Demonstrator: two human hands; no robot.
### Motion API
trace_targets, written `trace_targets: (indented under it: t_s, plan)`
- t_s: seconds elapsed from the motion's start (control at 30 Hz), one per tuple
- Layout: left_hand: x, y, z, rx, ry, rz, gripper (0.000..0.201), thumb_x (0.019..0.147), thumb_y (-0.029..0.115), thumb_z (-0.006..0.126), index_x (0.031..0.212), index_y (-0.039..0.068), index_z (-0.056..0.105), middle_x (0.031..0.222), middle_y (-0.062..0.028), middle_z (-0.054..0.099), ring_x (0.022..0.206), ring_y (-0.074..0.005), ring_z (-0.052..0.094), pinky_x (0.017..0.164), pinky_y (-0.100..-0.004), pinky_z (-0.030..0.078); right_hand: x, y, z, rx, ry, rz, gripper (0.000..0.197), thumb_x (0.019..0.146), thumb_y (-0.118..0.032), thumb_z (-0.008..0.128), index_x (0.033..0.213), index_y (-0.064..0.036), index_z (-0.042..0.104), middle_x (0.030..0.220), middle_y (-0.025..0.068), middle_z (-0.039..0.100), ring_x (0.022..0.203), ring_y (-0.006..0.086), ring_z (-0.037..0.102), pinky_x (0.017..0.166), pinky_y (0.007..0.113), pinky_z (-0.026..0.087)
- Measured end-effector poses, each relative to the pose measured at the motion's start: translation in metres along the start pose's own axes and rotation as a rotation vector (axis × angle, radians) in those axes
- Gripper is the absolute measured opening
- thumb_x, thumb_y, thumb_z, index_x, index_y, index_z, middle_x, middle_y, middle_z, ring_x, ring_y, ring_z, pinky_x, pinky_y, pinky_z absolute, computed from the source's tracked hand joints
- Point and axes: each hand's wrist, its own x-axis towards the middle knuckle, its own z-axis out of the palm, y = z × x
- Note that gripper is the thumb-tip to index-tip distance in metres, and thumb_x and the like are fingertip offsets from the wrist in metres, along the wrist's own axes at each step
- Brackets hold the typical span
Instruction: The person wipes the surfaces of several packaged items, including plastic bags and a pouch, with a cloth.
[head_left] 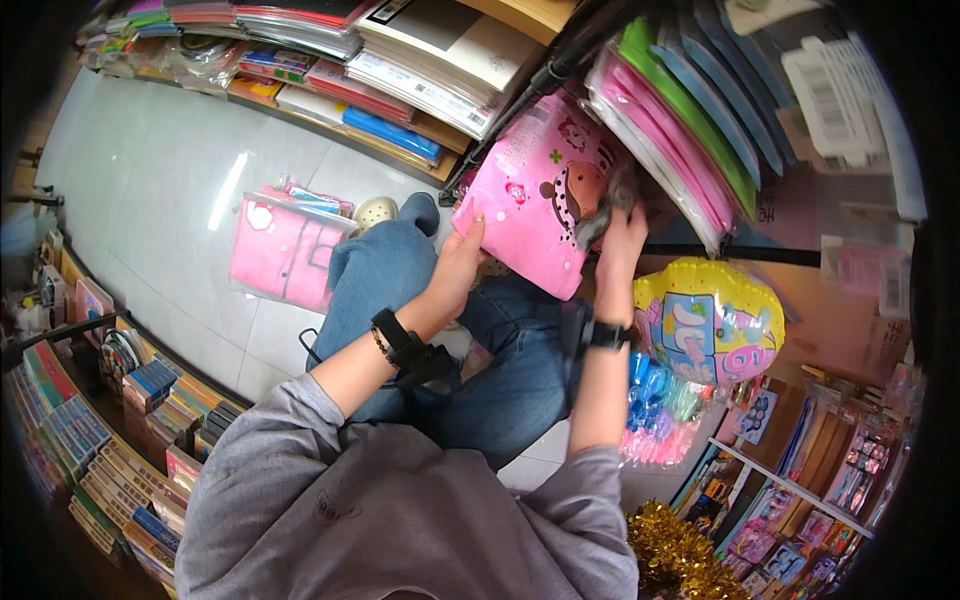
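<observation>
A pink plastic folder bag (515, 205), printed with a brown cartoon figure and small pictures, slants in front of me at the edge of a shelf. My left hand (462, 268) pinches its lower left edge, thumb on top. On the other side, my right hand (623, 235) is closed on a crumpled grey cloth (596, 222), which lies against the bag's right part. The cloth partly covers the printed figure. Part of my right hand's grip is hidden behind the cloth. Both wrists wear black bands.
Pink, green and blue folders (690, 130) hang at the upper right. Paper stacks (430, 85) fill the shelf ahead. A plastic box with pink contents (280, 250) stands on the floor at left. A yellow balloon (710, 320) and gold tinsel (675, 550) are at my right.
</observation>
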Motion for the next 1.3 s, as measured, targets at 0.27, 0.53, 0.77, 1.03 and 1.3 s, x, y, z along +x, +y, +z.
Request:
trace_targets:
  t_s: [0.27, 0.53, 0.77, 1.03, 1.3]
  plan:
    - [-0.043, 0.049, 0.032, 0.474, -0.247, 0.312, 0.027, 0.090, 0.021, 0.040, 0.101, -0.001, 0.052, 0.094, 0.0022, 0.053, 0.085, -0.0046, 0.045, 0.078, -0.0207, 0.036, -0.140, -0.006, -0.019, 0.700, 0.019, 0.180, 0.040, 0.084, 0.001, 0.036, 0.123, -0.0017, 0.037, 0.123, 0.0097, 0.042, 0.111, 0.0197, 0.042, 0.094, 0.030, 0.033]
    - [-0.131, 0.082, 0.067, 1.493, -0.854, 0.618, 0.034, 0.065, 0.000, 0.051, 0.099, 0.000, 0.053, 0.103, -0.0134, 0.056, 0.098, -0.0311, 0.052, 0.098, -0.0465, 0.026, -0.196, -0.048, 0.002, 1.350, -0.050, 0.697, 0.041, 0.090, -0.024, 0.031, 0.126, -0.0050, 0.033, 0.127, 0.0081, 0.037, 0.114, 0.0213, 0.039, 0.096, 0.033, 0.030]
    - [-0.171, 0.048, 0.042, 1.957, -0.958, 0.849, 0.030, 0.066, 0.019, 0.057, 0.093, 0.007, 0.056, 0.116, -0.0070, 0.048, 0.114, -0.0269, 0.039, 0.096, -0.0563, 0.020, -0.252, -0.036, 0.006, 1.338, -0.094, 0.690, 0.040, 0.090, -0.024, 0.032, 0.125, -0.0050, 0.034, 0.125, 0.0079, 0.039, 0.111, 0.0208, 0.040, 0.095, 0.033, 0.031]
    - [-0.175, 0.064, 0.016, 1.661, -0.847, 0.870, 0.050, 0.067, 0.031, 0.064, 0.111, 0.013, 0.050, 0.123, -0.0108, 0.042, 0.121, -0.0315, 0.030, 0.097, -0.0585, 0.013, -0.260, -0.025, 0.004, 1.280, -0.078, 0.676, 0.039, 0.090, -0.025, 0.033, 0.124, -0.0051, 0.035, 0.121, 0.0077, 0.041, 0.108, 0.0202, 0.042, 0.093, 0.032, 0.033]
    - [-0.146, 0.056, -0.042, 0.482, 0.010, 0.197, 0.042, 0.085, 0.010, 0.036, 0.126, 0.005, 0.027, 0.117, -0.0113, 0.043, 0.104, -0.0172, 0.045, 0.089, -0.0290, 0.034, -0.269, -0.022, 0.004, 1.230, -0.071, 0.675, 0.039, 0.090, -0.026, 0.034, 0.122, -0.0052, 0.037, 0.118, 0.0076, 0.043, 0.105, 0.0196, 0.044, 0.091, 0.032, 0.034]
